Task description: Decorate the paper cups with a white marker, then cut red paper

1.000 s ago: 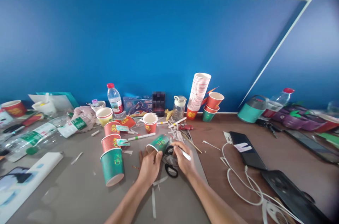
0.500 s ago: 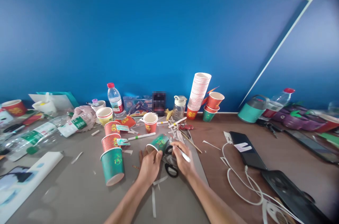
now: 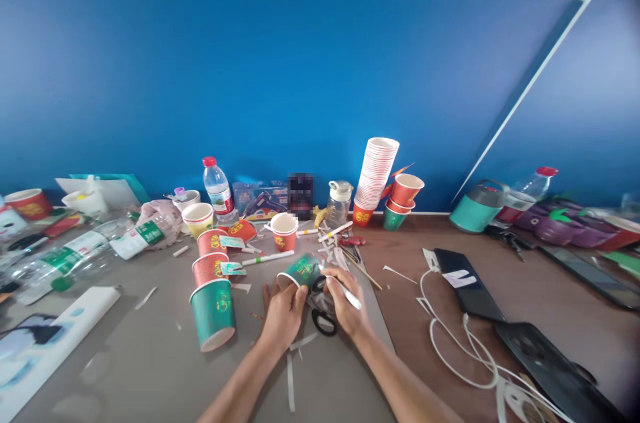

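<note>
My left hand is closed around a green paper cup that lies tilted on its side on the grey table. My right hand grips a white marker pen with its tip against the cup's side. Black-handled scissors lie on the table between my two hands, partly hidden by them. White paper strips lie near my wrists.
A row of green and red cups stands left of my hands. A tall cup stack, water bottle and jar line the blue wall. Phones and a white cable lie at right; crushed plastic bottles at left.
</note>
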Tool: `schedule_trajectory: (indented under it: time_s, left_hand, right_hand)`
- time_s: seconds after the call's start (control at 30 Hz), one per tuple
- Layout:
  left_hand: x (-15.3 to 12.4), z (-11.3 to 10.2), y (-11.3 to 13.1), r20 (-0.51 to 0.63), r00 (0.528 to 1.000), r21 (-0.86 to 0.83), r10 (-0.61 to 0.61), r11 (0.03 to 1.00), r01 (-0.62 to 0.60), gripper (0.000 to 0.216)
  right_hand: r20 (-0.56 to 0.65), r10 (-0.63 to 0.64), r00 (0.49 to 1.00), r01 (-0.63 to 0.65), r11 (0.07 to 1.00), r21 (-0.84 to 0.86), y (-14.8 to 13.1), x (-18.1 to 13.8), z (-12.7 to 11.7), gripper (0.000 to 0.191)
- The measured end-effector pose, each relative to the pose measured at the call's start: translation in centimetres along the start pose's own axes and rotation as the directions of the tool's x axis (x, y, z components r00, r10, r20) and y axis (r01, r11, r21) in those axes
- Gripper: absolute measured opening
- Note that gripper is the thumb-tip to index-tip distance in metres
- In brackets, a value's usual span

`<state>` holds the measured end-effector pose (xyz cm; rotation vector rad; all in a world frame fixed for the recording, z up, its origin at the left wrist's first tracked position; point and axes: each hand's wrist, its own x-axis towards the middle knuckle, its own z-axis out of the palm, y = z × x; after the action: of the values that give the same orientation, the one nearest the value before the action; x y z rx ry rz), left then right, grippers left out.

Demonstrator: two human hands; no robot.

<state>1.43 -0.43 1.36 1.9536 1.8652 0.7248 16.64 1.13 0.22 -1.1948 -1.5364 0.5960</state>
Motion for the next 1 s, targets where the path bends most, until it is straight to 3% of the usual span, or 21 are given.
schedule_trajectory:
  time_s: [0.23, 0.4, 0.53, 0.67, 0.83, 1.0]
  left_hand:
    - [0.0, 0.2, -0.1, -0.006, 1.000, 0.034, 0.001, 0.999, -0.001, 0.038]
    - [-0.1, 0.1, 0.2, -0.007, 1.000, -0.008, 0.027, 1.000, -0.027, 0.036]
    - [-0.1, 0.3, 0.0, -0.017, 0.999, 0.007, 0.031, 1.000, -0.031, 0.036]
    - [-0.1, 0.3, -0.2, -0.018, 0.998, 0.017, 0.052, 0.998, -0.052, 0.037]
    - [-0.1, 0.2, -0.1, -0.026, 0.998, 0.000, 0.061, 0.998, -0.061, 0.036]
    - [-0.2, 0.2, 0.0, -0.032, 0.997, 0.006, 0.067, 0.998, -0.067, 0.035]
  right_hand:
    - [0.181, -0.187, 0.965, 0.164, 0.977, 0.134, -1.3, -0.6, -0.1, 0.025]
    - [0.129, -0.095, 0.987, 0.077, 0.987, 0.141, -0.8, -0.4, -0.1, 0.023]
    - [0.270, -0.115, 0.956, 0.058, 0.976, 0.210, -0.8, -0.5, -0.2, 0.023]
    - [0.237, -0.054, 0.970, -0.004, 0.971, 0.238, -1.1, -0.1, -0.6, 0.024]
    - [0.390, -0.048, 0.920, -0.108, 0.924, 0.367, -1.3, 0.3, -1.0, 0.026]
    - [0.301, 0.011, 0.954, -0.121, 0.929, 0.349, -1.5, 0.4, -0.9, 0.024]
